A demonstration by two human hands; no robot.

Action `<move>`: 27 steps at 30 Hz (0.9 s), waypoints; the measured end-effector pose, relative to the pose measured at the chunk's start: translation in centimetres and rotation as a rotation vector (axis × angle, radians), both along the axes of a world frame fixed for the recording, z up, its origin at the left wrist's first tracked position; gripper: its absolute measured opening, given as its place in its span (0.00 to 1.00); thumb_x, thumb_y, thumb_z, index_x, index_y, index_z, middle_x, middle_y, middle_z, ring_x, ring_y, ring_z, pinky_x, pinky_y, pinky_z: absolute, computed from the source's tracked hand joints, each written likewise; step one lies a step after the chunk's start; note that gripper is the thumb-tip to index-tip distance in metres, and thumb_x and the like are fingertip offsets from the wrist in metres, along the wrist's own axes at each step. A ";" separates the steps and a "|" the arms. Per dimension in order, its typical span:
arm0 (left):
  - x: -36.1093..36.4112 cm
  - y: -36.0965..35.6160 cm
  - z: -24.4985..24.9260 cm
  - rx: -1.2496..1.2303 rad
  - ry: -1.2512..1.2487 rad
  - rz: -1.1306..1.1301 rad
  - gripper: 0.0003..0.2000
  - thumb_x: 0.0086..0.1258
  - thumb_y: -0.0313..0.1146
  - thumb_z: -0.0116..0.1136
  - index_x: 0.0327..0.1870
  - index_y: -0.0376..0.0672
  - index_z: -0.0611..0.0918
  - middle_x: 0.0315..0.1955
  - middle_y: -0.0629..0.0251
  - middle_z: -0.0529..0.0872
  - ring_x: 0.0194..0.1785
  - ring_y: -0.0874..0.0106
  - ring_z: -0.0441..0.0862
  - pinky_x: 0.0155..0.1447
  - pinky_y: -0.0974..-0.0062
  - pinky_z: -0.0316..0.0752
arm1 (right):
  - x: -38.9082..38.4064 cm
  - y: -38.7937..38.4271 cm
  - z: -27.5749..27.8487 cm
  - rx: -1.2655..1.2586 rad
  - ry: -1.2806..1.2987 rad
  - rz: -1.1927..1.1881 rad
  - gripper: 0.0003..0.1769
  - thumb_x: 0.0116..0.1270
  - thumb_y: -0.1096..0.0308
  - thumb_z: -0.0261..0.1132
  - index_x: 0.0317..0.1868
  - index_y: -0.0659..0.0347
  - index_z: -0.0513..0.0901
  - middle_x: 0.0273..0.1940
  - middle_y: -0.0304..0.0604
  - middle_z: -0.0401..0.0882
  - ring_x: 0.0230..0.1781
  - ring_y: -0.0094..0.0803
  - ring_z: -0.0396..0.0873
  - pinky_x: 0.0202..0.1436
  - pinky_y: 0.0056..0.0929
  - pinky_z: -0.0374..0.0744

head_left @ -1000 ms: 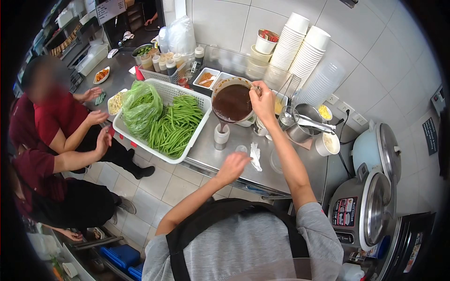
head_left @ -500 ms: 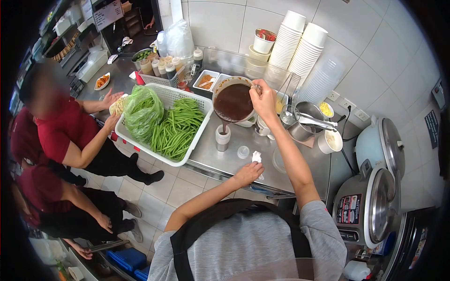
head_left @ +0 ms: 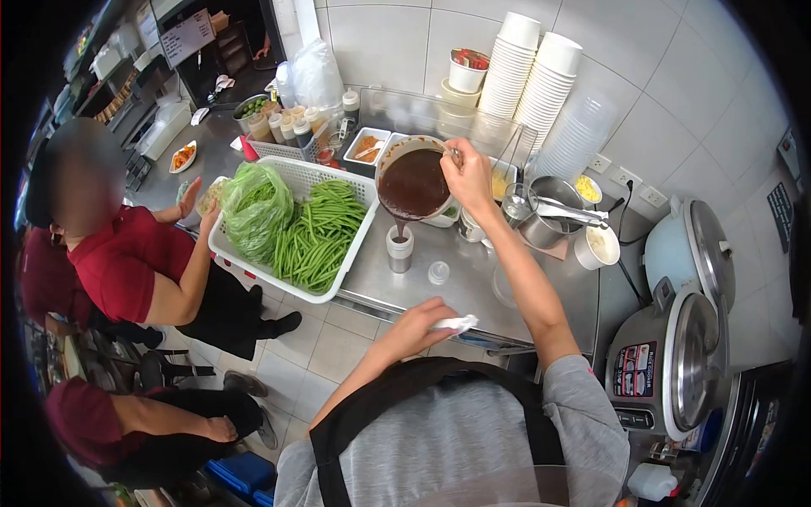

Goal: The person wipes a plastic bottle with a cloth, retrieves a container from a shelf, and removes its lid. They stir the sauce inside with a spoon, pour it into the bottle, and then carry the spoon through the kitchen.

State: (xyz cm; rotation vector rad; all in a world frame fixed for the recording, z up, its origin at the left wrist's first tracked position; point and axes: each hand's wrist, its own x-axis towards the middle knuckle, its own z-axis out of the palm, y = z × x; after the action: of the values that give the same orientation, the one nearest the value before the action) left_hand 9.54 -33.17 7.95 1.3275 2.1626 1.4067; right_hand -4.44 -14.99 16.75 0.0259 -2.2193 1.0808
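My right hand [head_left: 470, 175] grips the handle of a pot [head_left: 414, 183] of dark brown sauce, tilted over the counter. A stream of sauce runs from its rim into an upright bottle [head_left: 400, 256] with a pale top. My left hand [head_left: 411, 328] is closed around a crumpled white cloth [head_left: 457, 323] near the counter's front edge. A small clear cap [head_left: 438, 272] lies on the steel counter right of the bottle.
A white basket [head_left: 365, 221] of green beans [head_left: 319, 237] and a green bag stands left. Behind are stacked bowls [head_left: 515, 76] and sauce bottles. A metal pot [head_left: 545, 228] and rice cooker [head_left: 642, 372] stand right. Co-workers [head_left: 139, 270] stand at left.
My left hand has lifted the white cloth off the counter and drawn it back toward me. The pot still pours. The co-workers at left have shifted.
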 end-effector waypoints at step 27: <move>4.0 -12.5 -10.1 1.172 -1.539 0.393 0.22 0.73 0.46 0.33 0.60 0.42 0.67 0.38 0.63 0.80 0.40 0.66 0.79 0.50 0.53 0.74 | 0.0 -0.3 0.2 0.053 0.112 -0.003 0.11 0.54 0.71 0.59 0.37 0.66 0.77 0.16 0.48 0.70 0.17 0.35 0.69 0.23 0.34 0.67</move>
State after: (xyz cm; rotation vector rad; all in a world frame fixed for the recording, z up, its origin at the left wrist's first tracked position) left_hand 13.51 -45.65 -2.13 -0.3448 0.4564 2.5896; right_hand -4.48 -15.29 16.91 0.1032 -2.1461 0.9947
